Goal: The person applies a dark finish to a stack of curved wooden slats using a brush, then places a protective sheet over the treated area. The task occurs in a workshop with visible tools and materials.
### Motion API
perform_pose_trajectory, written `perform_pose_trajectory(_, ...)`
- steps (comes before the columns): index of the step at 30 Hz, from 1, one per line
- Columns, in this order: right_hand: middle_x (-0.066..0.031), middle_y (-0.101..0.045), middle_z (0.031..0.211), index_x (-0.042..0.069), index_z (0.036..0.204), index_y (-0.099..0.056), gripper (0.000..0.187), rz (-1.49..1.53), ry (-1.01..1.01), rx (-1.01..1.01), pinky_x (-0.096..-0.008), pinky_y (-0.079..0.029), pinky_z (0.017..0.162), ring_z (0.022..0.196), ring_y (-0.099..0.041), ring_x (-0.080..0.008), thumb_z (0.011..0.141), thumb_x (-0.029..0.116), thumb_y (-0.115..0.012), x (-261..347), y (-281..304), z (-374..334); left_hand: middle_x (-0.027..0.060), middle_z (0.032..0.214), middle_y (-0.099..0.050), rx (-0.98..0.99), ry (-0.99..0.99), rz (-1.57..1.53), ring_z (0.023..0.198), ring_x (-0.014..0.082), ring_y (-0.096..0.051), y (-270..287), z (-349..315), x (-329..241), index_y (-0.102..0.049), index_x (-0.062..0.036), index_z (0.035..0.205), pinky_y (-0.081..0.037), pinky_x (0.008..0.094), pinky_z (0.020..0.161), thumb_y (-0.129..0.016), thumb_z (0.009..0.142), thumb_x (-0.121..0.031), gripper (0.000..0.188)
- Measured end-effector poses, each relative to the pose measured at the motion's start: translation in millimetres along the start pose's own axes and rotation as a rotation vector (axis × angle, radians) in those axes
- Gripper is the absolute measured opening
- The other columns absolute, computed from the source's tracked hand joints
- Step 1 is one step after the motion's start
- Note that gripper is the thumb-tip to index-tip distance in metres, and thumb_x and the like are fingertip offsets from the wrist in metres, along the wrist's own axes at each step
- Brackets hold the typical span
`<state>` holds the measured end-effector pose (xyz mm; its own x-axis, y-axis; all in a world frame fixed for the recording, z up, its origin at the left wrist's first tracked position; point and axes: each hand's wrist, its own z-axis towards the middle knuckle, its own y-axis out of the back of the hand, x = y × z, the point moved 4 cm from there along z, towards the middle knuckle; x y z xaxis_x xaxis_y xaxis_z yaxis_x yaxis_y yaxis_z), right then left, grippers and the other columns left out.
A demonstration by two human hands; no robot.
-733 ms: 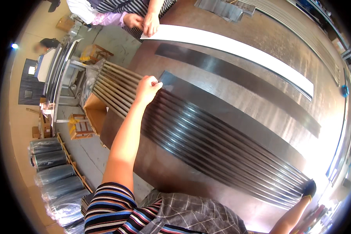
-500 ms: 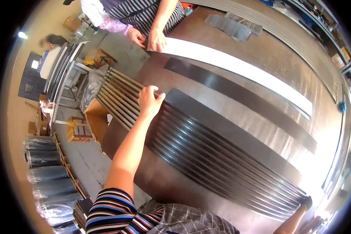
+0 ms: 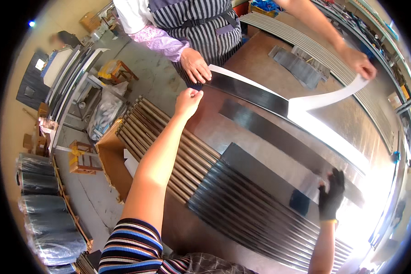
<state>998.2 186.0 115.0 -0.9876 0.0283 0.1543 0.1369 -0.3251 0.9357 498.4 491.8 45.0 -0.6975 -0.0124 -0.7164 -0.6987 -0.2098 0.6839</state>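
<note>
My bare left hand point(image 3: 187, 104) is raised over the table's left edge, its fingers curled in near a co-worker's hand point(image 3: 195, 65); whatever they may hold is hidden. My right hand point(image 3: 332, 196), in a black glove, hovers with fingers spread by the right part of a loose dark strip point(image 3: 269, 131). In front of me lies a row of metal rods point(image 3: 164, 141), partly covered by a ribbed black sheet point(image 3: 242, 201) with a flat far margin. Beyond, the co-worker lifts a white backing point(image 3: 333, 95) off a long black strip point(image 3: 251, 93).
Grey sheet pieces point(image 3: 301, 68) and a row of long rods point(image 3: 351, 75) lie at the table's far side. A cardboard box point(image 3: 112, 160) stands below the left edge. Wrapped rolls point(image 3: 50, 219) and a wooden stool point(image 3: 84, 157) are on the floor at left.
My left hand has left the rods and moved up toward the co-worker. My right hand has risen from the rods' right end. The co-worker has peeled part of the white backing up.
</note>
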Motion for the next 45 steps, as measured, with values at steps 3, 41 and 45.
perform_pose_trajectory(3,-0.0142,-0.037,0.144,0.012,0.124,-0.053,0.054,-0.001,0.034,0.161,-0.0465,-0.022,0.111,0.137,-0.026,-0.0361,0.075,0.022,-0.072,67.4,-35.5,50.9,0.0159,0.081,-0.066,0.035,0.066,-0.047,0.079,0.0275,-0.064,-0.7,19.8,37.3,-0.062,0.0007,0.083,-0.049,0.0369,0.074,-0.060,0.085,-0.045,0.046)
perform_pose_trajectory(41,-0.0066,-0.058,0.108,0.011,0.084,-0.057,0.013,0.234,-0.047,-0.432,-0.0529,-0.029,0.103,0.113,-0.049,-0.0326,0.075,0.012,-0.066,274.6,9.4,121.1,0.0154,0.128,-0.051,1.002,-0.083,-1.898,0.113,0.0314,-0.056,126.6,-77.9,-138.8,-0.030,0.0018,0.139,-0.058,0.0473,0.076,-0.075,0.076,-0.033,0.085)
perform_pose_trajectory(45,-0.0087,-0.059,0.111,0.009,0.079,-0.059,0.015,0.213,0.026,-0.410,-0.0529,-0.027,0.105,0.116,-0.048,-0.0340,0.067,0.007,-0.069,279.9,71.4,115.5,0.0087,0.131,-0.051,1.027,0.047,-1.247,0.113,0.0260,-0.056,48.3,-115.9,-94.8,-0.037,-0.0055,0.139,-0.057,0.0404,0.080,-0.078,0.074,-0.034,0.082)
